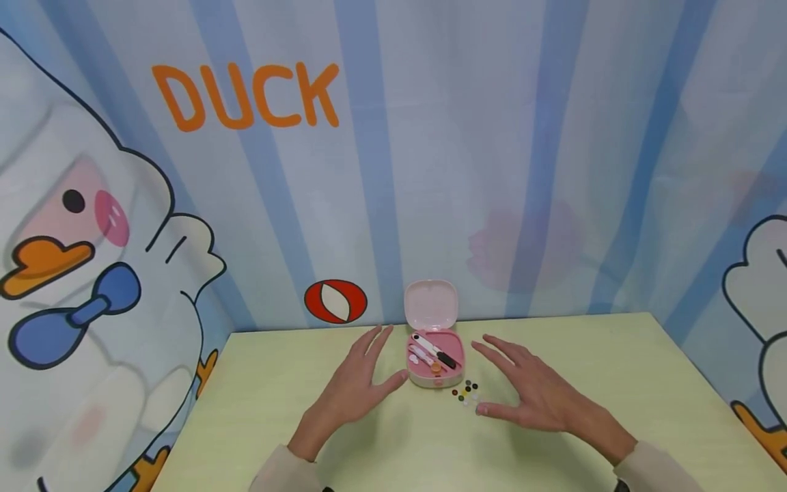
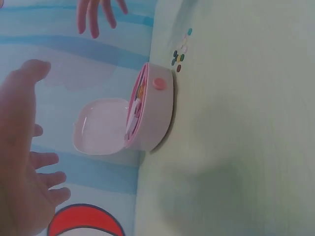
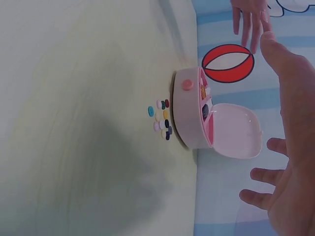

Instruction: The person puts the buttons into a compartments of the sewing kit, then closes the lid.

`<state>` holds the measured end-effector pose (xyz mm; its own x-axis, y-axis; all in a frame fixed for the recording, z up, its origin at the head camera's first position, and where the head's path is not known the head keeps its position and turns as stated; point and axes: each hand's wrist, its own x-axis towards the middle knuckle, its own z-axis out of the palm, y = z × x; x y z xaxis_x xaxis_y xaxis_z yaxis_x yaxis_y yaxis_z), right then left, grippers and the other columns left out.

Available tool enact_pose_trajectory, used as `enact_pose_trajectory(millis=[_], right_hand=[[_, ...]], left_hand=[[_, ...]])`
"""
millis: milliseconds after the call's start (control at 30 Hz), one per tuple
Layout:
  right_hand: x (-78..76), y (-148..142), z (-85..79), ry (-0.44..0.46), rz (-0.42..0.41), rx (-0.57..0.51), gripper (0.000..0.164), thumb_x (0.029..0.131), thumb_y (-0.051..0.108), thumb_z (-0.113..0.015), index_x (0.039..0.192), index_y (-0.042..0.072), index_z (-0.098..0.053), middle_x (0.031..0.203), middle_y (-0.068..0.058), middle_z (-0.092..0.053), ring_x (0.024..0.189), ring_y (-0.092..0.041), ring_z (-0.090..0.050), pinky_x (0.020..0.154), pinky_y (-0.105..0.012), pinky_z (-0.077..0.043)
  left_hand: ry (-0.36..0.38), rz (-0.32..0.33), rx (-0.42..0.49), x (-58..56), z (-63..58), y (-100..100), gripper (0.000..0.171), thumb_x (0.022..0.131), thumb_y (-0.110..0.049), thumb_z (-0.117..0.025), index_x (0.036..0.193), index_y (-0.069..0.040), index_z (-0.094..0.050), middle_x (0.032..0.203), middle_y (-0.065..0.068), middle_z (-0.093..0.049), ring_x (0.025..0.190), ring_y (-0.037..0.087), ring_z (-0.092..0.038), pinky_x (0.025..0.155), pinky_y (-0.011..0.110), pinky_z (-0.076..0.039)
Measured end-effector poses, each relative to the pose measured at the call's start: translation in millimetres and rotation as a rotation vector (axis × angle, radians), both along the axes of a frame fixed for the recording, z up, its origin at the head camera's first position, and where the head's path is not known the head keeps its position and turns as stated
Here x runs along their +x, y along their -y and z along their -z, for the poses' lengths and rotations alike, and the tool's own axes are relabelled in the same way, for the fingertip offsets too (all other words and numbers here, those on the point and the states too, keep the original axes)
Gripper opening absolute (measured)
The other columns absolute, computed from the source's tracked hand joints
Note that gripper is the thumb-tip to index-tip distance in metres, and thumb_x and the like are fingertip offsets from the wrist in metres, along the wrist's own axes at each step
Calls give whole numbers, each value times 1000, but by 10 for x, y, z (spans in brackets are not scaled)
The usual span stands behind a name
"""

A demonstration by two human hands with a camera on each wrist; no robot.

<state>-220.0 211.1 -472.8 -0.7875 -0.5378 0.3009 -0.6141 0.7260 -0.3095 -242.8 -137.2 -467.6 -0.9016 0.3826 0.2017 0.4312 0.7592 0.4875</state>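
A small pink box (image 1: 421, 380) sits on the table, its pale lid (image 1: 431, 305) raised at the back. Inside it lie a white tool with a black end (image 1: 445, 359), other slim white and pink items, and a small round orange piece (image 1: 436, 367). Several small coloured discs that look like buttons (image 3: 166, 114) are scattered by the box's front right corner. My left hand (image 1: 353, 386) hovers left of the box with fingers spread, holding nothing. On the other side, my right hand (image 1: 541, 395) is also spread and bare, its thumb near the discs.
The pale yellow-green table (image 1: 615, 362) ends at a striped blue and white cloth backdrop (image 1: 430, 171) behind the box. Printed ducks stand at both sides. A red and white ball is printed left of the lid.
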Motion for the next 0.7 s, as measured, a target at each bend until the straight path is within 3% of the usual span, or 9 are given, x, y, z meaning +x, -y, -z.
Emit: enact_pose_trajectory(millis=[333,500,600,700], right_hand=[[-7,-44,218,221,90,-144,84,88,73,-65,158,33,-40,156,-3,-45,139,-31,-46,104,-64,-45],[-2,-66,333,318,54,-242,74,92,56,-73,154,27,-46,148,-5,-51,122,-33,-58,87,-50,-55],[-11,-82,414,361,31,-282,70,93,47,-76,152,21,-49,142,-10,-55,112,-32,-60,77,-42,-55],[-30,-96,515,376,32,-287,69,92,48,-77,150,18,-52,136,-10,-58,103,-27,-60,72,-34,-53]], left_hand=[[211,-91,339,-174,337,-76,79,102,-58,-55,162,-11,-33,161,17,-40,146,40,-38,112,66,-37],[303,-115,456,-281,504,-122,76,104,-57,-52,159,-7,-36,155,24,-46,138,44,-47,108,62,-44],[352,-143,488,-346,602,-159,78,103,-59,-51,158,-5,-38,152,24,-49,135,44,-51,105,60,-47],[395,-155,539,-404,689,-203,80,103,-60,-51,157,-2,-38,148,24,-52,131,42,-55,104,56,-49]])
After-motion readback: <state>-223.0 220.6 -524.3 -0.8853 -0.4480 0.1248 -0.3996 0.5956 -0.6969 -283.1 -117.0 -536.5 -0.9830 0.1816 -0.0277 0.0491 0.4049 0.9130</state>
